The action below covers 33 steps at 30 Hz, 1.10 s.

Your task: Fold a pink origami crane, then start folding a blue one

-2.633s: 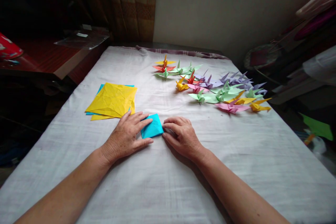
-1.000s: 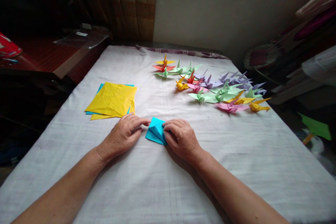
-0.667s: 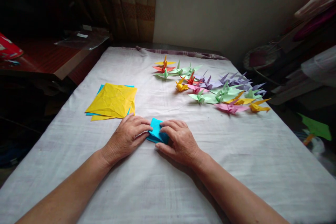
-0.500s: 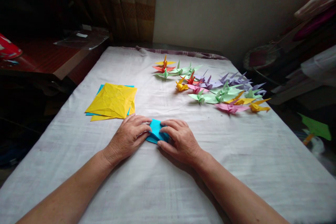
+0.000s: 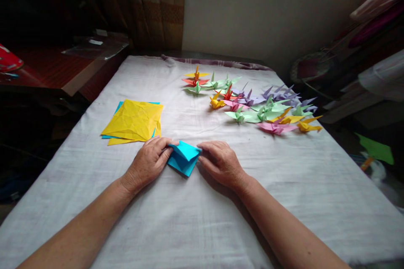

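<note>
A small folded sheet of blue origami paper [image 5: 187, 164] lies in front of me, its upper flap partly lifted and bent. My left hand [image 5: 151, 156] pinches the left corner between thumb and fingers. At the right corner, my right hand [image 5: 221, 160] has its index finger and thumb closed about the paper's edge. Just beyond my left hand rests a stack of creased yellow paper [image 5: 134, 119], with blue sheets [image 5: 118, 107] showing beneath it.
Several folded paper cranes [image 5: 268, 111] in green, purple, pink, red and yellow stand at the back right of the white-covered table [image 5: 151, 227]. A brown wooden surface [image 5: 67, 67] with a clear plastic bag [image 5: 104, 48] adjoins at the left. Fabrics hang at the right.
The blue paper's top flap has risen and more of the paper shows. My hands have moved slightly apart, out to its corners. The whole view has shifted a little.
</note>
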Each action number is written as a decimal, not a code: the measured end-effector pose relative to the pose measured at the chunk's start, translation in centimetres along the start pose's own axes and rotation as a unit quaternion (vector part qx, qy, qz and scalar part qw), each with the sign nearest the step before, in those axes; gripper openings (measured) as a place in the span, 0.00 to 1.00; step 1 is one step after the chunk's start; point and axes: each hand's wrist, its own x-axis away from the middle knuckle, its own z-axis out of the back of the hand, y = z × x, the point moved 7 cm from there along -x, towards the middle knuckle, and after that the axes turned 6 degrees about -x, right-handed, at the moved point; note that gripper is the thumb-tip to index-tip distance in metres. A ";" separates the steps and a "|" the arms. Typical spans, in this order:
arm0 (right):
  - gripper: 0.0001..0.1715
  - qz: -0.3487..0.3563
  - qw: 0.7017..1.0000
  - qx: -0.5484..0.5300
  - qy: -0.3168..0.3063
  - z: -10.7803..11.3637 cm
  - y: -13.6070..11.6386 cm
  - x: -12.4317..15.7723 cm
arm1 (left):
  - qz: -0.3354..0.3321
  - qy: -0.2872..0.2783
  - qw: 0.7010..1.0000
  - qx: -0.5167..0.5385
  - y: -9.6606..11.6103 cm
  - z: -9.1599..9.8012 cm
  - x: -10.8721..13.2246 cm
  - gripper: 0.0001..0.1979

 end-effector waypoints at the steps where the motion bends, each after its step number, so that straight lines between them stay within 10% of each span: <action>1: 0.12 -0.005 1.000 0.006 0.001 -0.1 0.1 0.0 | 0.002 0.000 1.000 -0.001 -0.1 0.0 0.0 0.14; 21: 0.08 -0.045 0.993 0.097 0.051 0.2 1.1 -0.4 | -0.119 0.076 0.990 -0.022 2.3 1.4 0.8 0.13; 28: 0.08 -0.029 0.999 0.007 0.036 0.0 0.3 -0.6 | -0.049 0.136 0.989 0.002 1.6 2.6 0.7 0.04; 33: 0.12 -0.045 0.997 0.010 0.065 0.5 1.2 -0.3 | -0.112 0.081 0.990 0.008 2.6 1.8 0.7 0.05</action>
